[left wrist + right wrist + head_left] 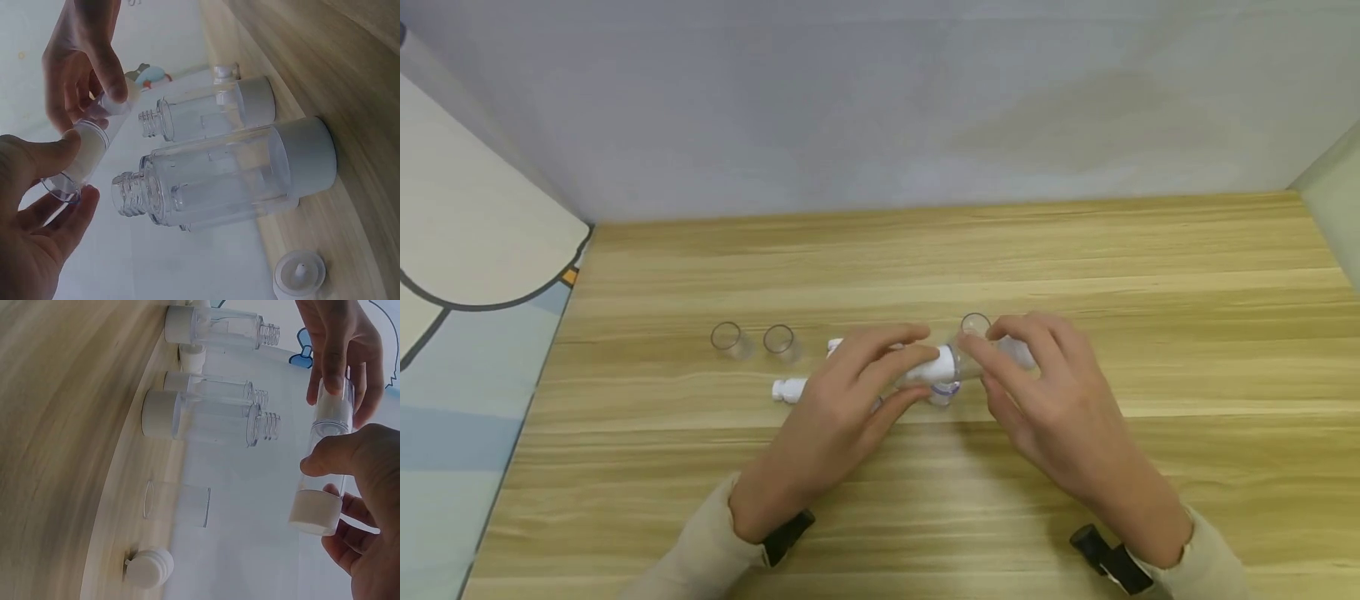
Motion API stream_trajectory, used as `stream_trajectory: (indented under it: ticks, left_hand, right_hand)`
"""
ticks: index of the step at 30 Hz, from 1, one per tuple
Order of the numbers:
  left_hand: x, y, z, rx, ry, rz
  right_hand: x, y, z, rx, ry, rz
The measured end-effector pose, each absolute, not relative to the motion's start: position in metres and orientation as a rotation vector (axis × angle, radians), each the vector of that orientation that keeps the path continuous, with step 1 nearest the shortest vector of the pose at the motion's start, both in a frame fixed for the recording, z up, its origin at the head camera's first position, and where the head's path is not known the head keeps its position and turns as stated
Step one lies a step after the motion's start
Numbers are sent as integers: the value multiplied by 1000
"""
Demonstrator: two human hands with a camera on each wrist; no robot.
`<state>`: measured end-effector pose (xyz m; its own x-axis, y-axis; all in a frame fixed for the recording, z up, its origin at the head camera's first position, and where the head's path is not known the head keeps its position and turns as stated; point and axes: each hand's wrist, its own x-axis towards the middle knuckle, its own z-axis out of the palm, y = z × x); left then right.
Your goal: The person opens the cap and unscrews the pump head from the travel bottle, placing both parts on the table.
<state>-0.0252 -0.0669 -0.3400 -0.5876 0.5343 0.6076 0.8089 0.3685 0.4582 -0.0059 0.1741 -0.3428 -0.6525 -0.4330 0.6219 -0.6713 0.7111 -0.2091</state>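
Both hands are raised over the table, holding two clear-and-white parts end to end. My left hand (842, 400) grips a white part in a clear sleeve (87, 153), its rim showing beyond the fingers in the left wrist view. My right hand (1063, 400) holds a clear bottle (315, 509) with a white base, thumb along its wall. The bottle's other end meets the sleeved part, and fingers partly cover both pieces. Below the hands stand several more clear bottles (219, 181) with threaded necks and white bases.
Two clear cups (726, 337) stand left of the hands, and another clear cup (178, 503) stands near the right hand. White pump heads (787, 390) lie by the left hand; one white pump head (150, 569) lies beyond the cup. A pale wall (880, 108) bounds the wooden table's back.
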Motion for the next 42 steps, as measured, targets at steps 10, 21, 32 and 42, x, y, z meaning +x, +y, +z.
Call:
stream_trajectory:
  ticks: [10, 21, 32, 42]
  left_hand:
    - [-25, -71, -340, -1258, -2101, -1074]
    - [-24, -73, -340, -1186, -2092, -1242]
    - [-21, -73, -334, -994, -2216, -1504]
    - [-17, -71, -325, -769, -2372, -1737]
  right_hand:
    - [-1, 170, -343, 839, -2300, 560]
    - [-1, 166, -340, 874, -2214, 471]
    - [0, 158, -337, 845, -2093, 438]
    - [1, 153, -339, 794, -2029, 425]
